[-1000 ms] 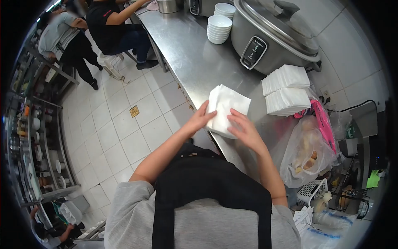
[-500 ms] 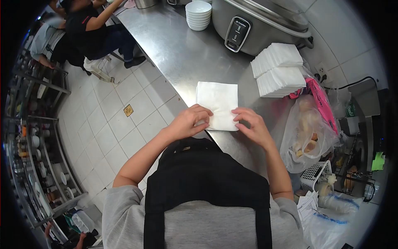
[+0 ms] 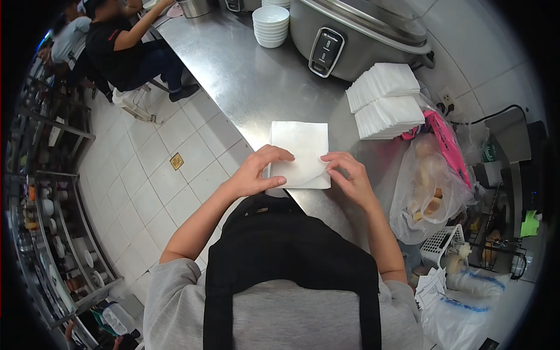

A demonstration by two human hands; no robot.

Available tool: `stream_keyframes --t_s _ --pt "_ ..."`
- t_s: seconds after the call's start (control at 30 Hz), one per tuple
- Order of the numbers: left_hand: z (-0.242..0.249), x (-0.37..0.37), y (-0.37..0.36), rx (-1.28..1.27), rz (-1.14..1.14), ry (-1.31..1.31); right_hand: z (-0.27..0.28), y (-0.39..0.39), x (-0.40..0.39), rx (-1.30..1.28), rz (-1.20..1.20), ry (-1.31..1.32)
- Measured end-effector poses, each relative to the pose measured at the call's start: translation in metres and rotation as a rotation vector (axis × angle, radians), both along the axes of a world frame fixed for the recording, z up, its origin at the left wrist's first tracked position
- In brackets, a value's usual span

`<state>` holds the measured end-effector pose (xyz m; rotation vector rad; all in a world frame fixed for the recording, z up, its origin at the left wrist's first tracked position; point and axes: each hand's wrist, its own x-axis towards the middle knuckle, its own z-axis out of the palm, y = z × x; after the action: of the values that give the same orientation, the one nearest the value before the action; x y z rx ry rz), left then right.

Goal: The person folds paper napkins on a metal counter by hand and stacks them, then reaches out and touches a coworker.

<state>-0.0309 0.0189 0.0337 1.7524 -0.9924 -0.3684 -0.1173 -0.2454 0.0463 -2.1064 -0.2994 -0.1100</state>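
"Napkins point(image 3: 299, 140), white, one square pile. Location?"

"Between the two hands, flat on the metal counter point(image 3: 233, 76), near side toward the body."

"Left hand point(image 3: 259, 170), condition?"

"Wide: thumb well apart from the fingers, fingertips at the left part of the pile. Half a second ago, thumb and fingers stood closer together."

"Right hand point(image 3: 351, 175)?"

"Narrow: thumb and forefinger at the pile's right edge, apparently pinching the top layer, whose edge curls up beside them (how many layers are caught, I cannot tell)."

"Changes to record?"

"One. A second ago the pile stood tilted between both hands; now it lies flat, right edge lifted. My judgement: handling has passed from the pile as a whole to its uppermost layer."

"Neighbouring stock?"

"Ahead and to the right of the right hand: a double stack of folded napkins point(image 3: 389, 114). Farther to that hand's right: one clear plastic bag point(image 3: 420, 198), contents partly obscured. Well ahead of both hands: white bowls point(image 3: 271, 29), nested, and a grey cooker point(image 3: 373, 45)."
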Motion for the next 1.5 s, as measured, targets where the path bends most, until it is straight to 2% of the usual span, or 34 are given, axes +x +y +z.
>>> stream_keyframes --t_s 0.13,0.27,0.33,0.37,0.4,0.47,0.53,0.57,0.63,0.67,0.73,0.77,0.8,0.87,0.93,1.0,1.03,1.1,1.13,1.2,1.23,1.27,1.33,1.4,1.5 --pt "0.007 0.013 0.007 -0.046 0.068 -0.083 -0.005 -0.001 0.003 0.171 -0.074 0.028" --pt "-0.005 0.015 0.009 -0.044 0.172 -0.114 -0.003 -0.006 0.000 0.071 0.017 0.012" --pt "-0.017 0.012 0.007 -0.092 0.492 0.148 0.006 0.000 -0.005 -0.008 -0.178 -0.137" --pt "-0.040 0.014 0.013 -0.109 0.539 0.324 0.008 0.005 -0.007 -0.009 -0.174 -0.140" --pt "-0.044 0.012 0.015 -0.112 0.542 0.320 0.011 0.012 -0.008 -0.028 -0.254 -0.109" --pt "-0.047 -0.001 0.017 -0.198 0.510 0.889 0.012 0.030 -0.002 -0.047 -0.337 -0.084" --pt "-0.047 -0.016 0.011 -0.173 0.533 0.895 0.010 0.054 0.011 -0.166 -0.224 -0.027" --pt "-0.049 -0.022 0.010 -0.157 0.467 0.891 0.010 0.063 0.020 -0.166 -0.222 -0.028" --pt "-0.054 -0.033 0.005 -0.127 0.332 0.921 0.009 0.076 0.044 -0.597 -0.182 0.135" --pt "-0.052 -0.041 0.006 -0.048 0.208 0.747 0.010 0.075 0.051 -0.596 -0.176 0.128" --pt "-0.031 -0.045 0.008 0.117 -0.114 0.689 0.009 0.068 0.060 -0.651 0.024 -0.003" --pt "-0.038 -0.044 0.010 0.078 -0.268 0.676 0.001 0.062 0.060 -0.560 0.108 -0.105" --pt "-0.033 -0.042 0.014 0.075 -0.262 0.678 0.000 0.055 0.060 -0.560 0.114 -0.105" --pt "-0.008 -0.038 0.022 0.093 -0.315 0.703 -0.002 0.038 0.059 -0.649 0.343 -0.193" --pt "0.004 -0.031 0.029 0.079 -0.259 0.690 -0.001 0.033 0.051 -0.635 0.343 -0.224" --pt "0.003 -0.021 0.034 -0.059 -0.006 0.566 0.009 0.039 0.042 -0.547 0.312 -0.152" --pt "0.003 -0.013 0.032 0.007 0.135 0.413 0.009 0.042 0.036 -0.547 0.320 -0.159" --pt "-0.004 -0.002 0.020 -0.041 0.333 0.115 0.005 0.061 0.025 -0.455 0.287 -0.150" --pt "-0.021 0.007 0.011 -0.080 0.374 -0.173 0.000 0.063 0.023 -0.513 0.283 -0.185" --pt "-0.033 0.022 -0.008 -0.087 0.357 -0.248 -0.010 0.062 0.018 -0.530 0.256 -0.207" --pt "-0.043 0.032 -0.016 -0.019 0.348 -0.368 -0.019 0.061 0.018 -0.524 0.246 -0.232" --pt "-0.048 0.038 -0.021 0.029 0.307 -0.358 -0.023 0.059 0.017 -0.507 0.263 -0.243" --pt "-0.049 0.041 -0.022 0.139 0.177 -0.132 -0.022 0.059 0.015 -0.485 0.303 -0.265" --pt "-0.043 0.027 -0.016 0.138 0.199 -0.144 -0.015 0.055 0.007 -0.332 0.245 -0.153" --pt "-0.041 -0.006 -0.008 0.244 0.327 -0.122 -0.005 0.043 -0.007 -0.473 0.207 -0.228"
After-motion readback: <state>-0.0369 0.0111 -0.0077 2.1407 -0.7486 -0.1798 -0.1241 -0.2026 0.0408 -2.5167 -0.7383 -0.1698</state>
